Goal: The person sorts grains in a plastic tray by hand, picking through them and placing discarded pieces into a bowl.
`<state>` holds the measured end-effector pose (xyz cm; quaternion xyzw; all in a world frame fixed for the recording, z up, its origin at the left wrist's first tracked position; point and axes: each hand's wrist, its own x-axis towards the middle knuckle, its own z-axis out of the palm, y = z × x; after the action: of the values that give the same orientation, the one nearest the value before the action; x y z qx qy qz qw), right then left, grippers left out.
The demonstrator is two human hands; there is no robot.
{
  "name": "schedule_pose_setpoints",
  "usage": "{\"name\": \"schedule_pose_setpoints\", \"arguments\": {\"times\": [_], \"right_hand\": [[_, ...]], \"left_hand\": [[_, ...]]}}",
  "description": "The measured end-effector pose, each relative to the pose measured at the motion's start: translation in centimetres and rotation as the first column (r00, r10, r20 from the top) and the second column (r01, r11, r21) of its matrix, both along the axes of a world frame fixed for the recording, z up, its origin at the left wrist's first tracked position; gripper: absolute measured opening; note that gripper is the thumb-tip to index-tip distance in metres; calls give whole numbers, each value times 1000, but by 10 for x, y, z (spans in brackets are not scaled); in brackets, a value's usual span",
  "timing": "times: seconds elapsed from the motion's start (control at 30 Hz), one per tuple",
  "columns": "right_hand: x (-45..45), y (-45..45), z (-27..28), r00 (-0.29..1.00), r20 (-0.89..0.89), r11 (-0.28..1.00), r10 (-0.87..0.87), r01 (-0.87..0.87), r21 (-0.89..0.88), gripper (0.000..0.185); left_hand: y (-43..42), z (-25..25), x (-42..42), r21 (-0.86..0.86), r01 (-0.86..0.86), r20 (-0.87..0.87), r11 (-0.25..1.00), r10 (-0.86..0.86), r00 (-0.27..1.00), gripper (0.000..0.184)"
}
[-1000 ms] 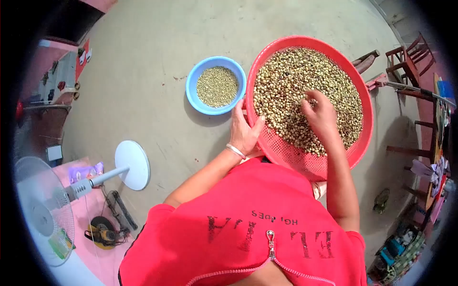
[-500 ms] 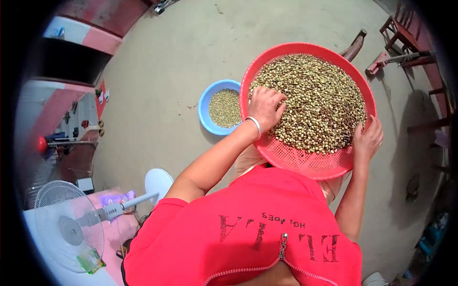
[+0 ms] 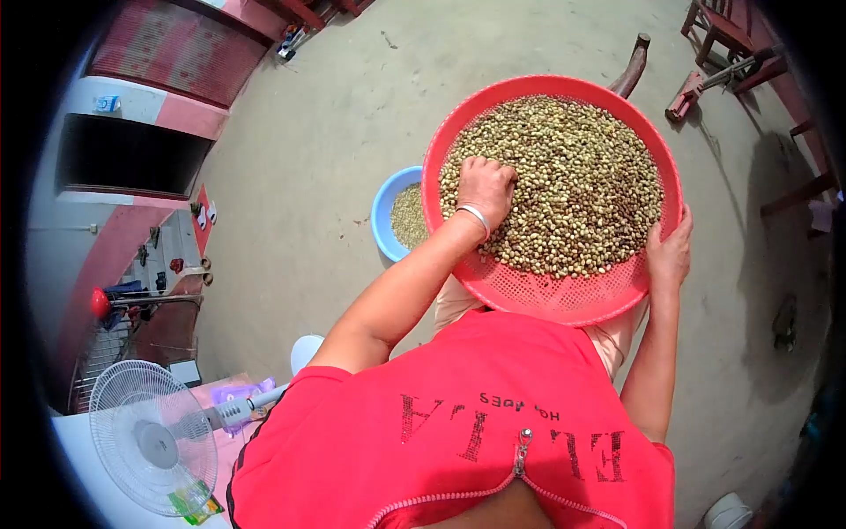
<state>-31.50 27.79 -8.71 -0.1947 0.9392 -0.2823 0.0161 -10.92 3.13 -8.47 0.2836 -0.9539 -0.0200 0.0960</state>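
Observation:
A round red plastic sieve basket (image 3: 564, 304) with a perforated bottom is held in front of my body, tilted slightly. Greenish-brown beans (image 3: 573, 185) that look like coffee beans fill most of it, leaving its near side bare. My left hand (image 3: 486, 189), with a pale bracelet at the wrist, rests on the beans at the left side. Its fingers are curled down, and the fingertips are partly hidden among the beans. My right hand (image 3: 670, 254) grips the basket's right rim, thumb on the inner side and the other fingers outside.
A blue basin (image 3: 382, 212) holding similar beans sits on the concrete floor (image 3: 291, 203), partly covered by the basket. A white fan (image 3: 157, 445) stands at lower left. A wooden log (image 3: 633, 66) lies beyond the basket; wooden chairs (image 3: 724, 33) are at upper right.
The basket has shifted a little left in view and overlaps more of the blue basin. My left hand's fingers have curled in more; my right hand keeps its hold on the rim.

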Motion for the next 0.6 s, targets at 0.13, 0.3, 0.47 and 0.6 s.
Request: {"name": "schedule_pose_setpoints", "arguments": {"times": [0.13,0.3,0.47,0.6], "right_hand": [[4,0,5,1000,2,999,11,-11,-42,61],[1,0,-4,999,33,999,-4,6,-40,63],[1,-1,0,999,46,1000,-10,11,-16,65],[-1,-2,1,998,61,998,-7,10,-57,62]], "left_hand": [[0,2,3,48,5,-40,999,-3,999,4],[-6,21,39,577,-71,-468,814,401,787,8],[-48,45,110,19,-538,-336,843,512,791,6],[-41,57,103,-100,-405,-419,909,331,846,6]]}}
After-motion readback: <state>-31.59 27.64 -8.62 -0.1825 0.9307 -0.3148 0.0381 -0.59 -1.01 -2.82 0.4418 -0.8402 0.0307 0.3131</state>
